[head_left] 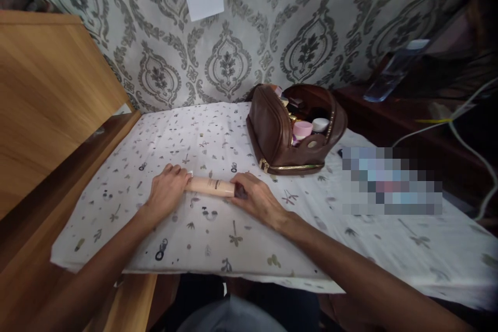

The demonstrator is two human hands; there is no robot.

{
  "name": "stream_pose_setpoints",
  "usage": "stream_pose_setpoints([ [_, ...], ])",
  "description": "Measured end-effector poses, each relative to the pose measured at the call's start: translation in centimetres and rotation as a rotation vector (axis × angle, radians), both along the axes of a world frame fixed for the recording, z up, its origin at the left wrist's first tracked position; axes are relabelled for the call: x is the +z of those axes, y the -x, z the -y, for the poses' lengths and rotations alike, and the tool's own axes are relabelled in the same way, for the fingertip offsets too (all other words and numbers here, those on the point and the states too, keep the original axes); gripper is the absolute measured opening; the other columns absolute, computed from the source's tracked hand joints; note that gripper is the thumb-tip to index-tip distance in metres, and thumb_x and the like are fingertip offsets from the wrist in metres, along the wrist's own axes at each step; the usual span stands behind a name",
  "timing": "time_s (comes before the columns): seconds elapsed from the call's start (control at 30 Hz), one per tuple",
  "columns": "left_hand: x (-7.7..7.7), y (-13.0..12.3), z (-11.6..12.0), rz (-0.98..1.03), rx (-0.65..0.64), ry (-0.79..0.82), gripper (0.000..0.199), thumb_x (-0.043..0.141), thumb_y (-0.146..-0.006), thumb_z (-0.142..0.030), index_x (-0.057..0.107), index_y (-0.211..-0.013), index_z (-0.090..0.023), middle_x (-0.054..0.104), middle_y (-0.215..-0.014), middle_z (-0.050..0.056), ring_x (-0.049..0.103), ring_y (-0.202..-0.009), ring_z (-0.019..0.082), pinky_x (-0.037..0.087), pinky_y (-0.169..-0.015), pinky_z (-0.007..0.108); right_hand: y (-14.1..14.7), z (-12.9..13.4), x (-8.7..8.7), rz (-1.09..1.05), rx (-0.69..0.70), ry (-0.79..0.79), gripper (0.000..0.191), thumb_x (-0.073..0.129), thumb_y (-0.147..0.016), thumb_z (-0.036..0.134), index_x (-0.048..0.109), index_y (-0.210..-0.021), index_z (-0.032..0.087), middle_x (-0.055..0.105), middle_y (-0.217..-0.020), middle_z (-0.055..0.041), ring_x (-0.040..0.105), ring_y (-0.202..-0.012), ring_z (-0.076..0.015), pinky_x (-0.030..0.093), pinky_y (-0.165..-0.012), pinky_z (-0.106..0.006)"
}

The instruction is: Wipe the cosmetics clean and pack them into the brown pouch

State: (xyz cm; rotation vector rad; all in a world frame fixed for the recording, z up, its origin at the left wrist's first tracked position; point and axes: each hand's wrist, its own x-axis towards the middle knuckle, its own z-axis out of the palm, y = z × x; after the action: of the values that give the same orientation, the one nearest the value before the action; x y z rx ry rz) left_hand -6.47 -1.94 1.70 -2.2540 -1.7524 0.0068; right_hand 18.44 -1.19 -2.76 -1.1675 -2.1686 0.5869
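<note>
A beige cosmetic tube [212, 187] with a dark cap [240, 192] lies sideways between my two hands, just above or on the white patterned cloth. My left hand [170, 187] is closed round its left end, where a bit of pale edge shows. At the other end, my right hand [259, 197] grips the dark cap between thumb and fingers. Beyond my right hand stands an open brown makeup bag [268, 132] with gold zips. Inside it show a pink-lidded jar [302, 128], a white-lidded jar [320, 124] and other small items.
The printed cloth [187, 135] covers the table up to the wallpapered wall. A wooden cabinet [58, 93] borders the left side. Rightward lie a blurred-out flat object [392, 181], a clear bottle [395, 72] on a dark surface, and a white cable [472, 161].
</note>
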Motion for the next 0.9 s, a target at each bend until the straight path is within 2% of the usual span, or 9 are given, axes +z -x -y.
stream_pose_setpoints([
  [0.1,-0.1,-0.7,0.3,0.015,-0.013,0.029,0.023,0.045,-0.098,-0.022,0.063,-0.111,-0.017,0.065,-0.100,0.010,0.055,-0.099,0.029,0.046,-0.065,0.035,0.0,0.1,0.3,-0.033,0.004,0.065,0.025,0.078,-0.074,0.016,0.059,-0.091,0.020,0.060,-0.084,-0.0006,0.056,-0.075,-0.0162,0.042,-0.068,-0.027],
  [0.17,-0.6,-1.5,0.3,0.059,-0.068,0.020,0.030,0.046,-0.097,-0.021,0.057,-0.124,-0.018,0.063,-0.106,0.011,0.053,-0.102,0.029,0.047,-0.067,0.036,-0.1,0.2,0.4,-0.072,0.001,0.106,0.023,0.076,-0.075,0.016,0.059,-0.090,0.020,0.059,-0.082,0.0005,0.054,-0.072,-0.0151,0.041,-0.066,-0.025],
  [0.27,-1.5,-3.6,0.6,0.163,-0.197,-0.032,0.031,0.039,-0.101,-0.026,0.058,-0.124,-0.018,0.063,-0.107,0.010,0.052,-0.102,0.027,0.049,-0.077,0.037,0.0,0.1,0.4,-0.118,-0.010,0.114,0.024,0.074,-0.073,0.014,0.059,-0.089,0.020,0.059,-0.080,0.0014,0.053,-0.071,-0.0145,0.040,-0.065,-0.025],
  [0.37,-2.3,-6.5,1.2,0.216,-0.372,-0.096,0.037,0.039,-0.102,-0.033,0.055,-0.126,-0.011,0.063,-0.111,0.012,0.052,-0.104,0.026,0.047,-0.087,0.040,0.0,0.1,0.1,-0.156,0.003,0.068,0.021,0.069,-0.073,0.011,0.056,-0.086,0.021,0.059,-0.080,0.0011,0.053,-0.071,-0.0149,0.040,-0.065,-0.025],
  [0.5,-2.9,-8.5,1.4,0.189,-0.433,-0.149,0.043,0.042,-0.100,-0.043,0.055,-0.123,-0.008,0.064,-0.112,0.015,0.054,-0.106,0.029,0.041,-0.092,0.047,0.0,0.1,0.0,-0.177,0.014,0.050,0.016,0.062,-0.073,0.009,0.052,-0.077,0.021,0.058,-0.075,0.0018,0.051,-0.067,-0.0143,0.039,-0.063,-0.025],
  [0.57,-3.0,-7.9,0.9,0.172,-0.459,-0.113,0.040,0.043,-0.100,-0.044,0.057,-0.117,-0.011,0.065,-0.101,0.011,0.056,-0.099,0.027,0.040,-0.093,0.048,-0.1,0.1,0.0,-0.165,0.008,0.064,0.016,0.066,-0.073,0.012,0.053,-0.078,0.021,0.058,-0.074,0.0023,0.050,-0.066,-0.0142,0.039,-0.062,-0.025],
  [0.67,-3.0,-5.4,-0.2,0.167,-0.473,-0.041,0.040,0.042,-0.099,-0.050,0.060,-0.105,-0.016,0.063,-0.092,0.007,0.057,-0.091,0.026,0.043,-0.085,0.044,-0.2,0.1,0.1,-0.113,-0.003,0.078,0.018,0.072,-0.073,0.016,0.057,-0.082,0.021,0.059,-0.077,0.0017,0.052,-0.068,-0.0148,0.040,-0.063,-0.025],
  [0.73,-3.0,-3.2,-0.9,0.185,-0.452,-0.010,0.042,0.041,-0.098,-0.054,0.060,-0.102,-0.017,0.061,-0.094,0.007,0.056,-0.090,0.026,0.044,-0.082,0.042,-0.2,0.2,0.2,-0.081,-0.005,0.084,0.020,0.074,-0.072,0.017,0.059,-0.084,0.020,0.060,-0.079,0.0008,0.054,-0.070,-0.0154,0.040,-0.064,-0.025],
  [0.9,-3.4,1.9,-1.5,0.246,-0.388,0.045,0.043,0.046,-0.095,-0.057,0.054,-0.112,-0.018,0.058,-0.111,0.011,0.053,-0.101,0.027,0.044,-0.084,0.042,-0.3,0.2,0.4,-0.070,-0.001,0.087,0.022,0.075,-0.073,0.017,0.060,-0.088,0.021,0.063,-0.086,-0.0007,0.056,-0.073,-0.0158,0.042,-0.065,-0.026],
])
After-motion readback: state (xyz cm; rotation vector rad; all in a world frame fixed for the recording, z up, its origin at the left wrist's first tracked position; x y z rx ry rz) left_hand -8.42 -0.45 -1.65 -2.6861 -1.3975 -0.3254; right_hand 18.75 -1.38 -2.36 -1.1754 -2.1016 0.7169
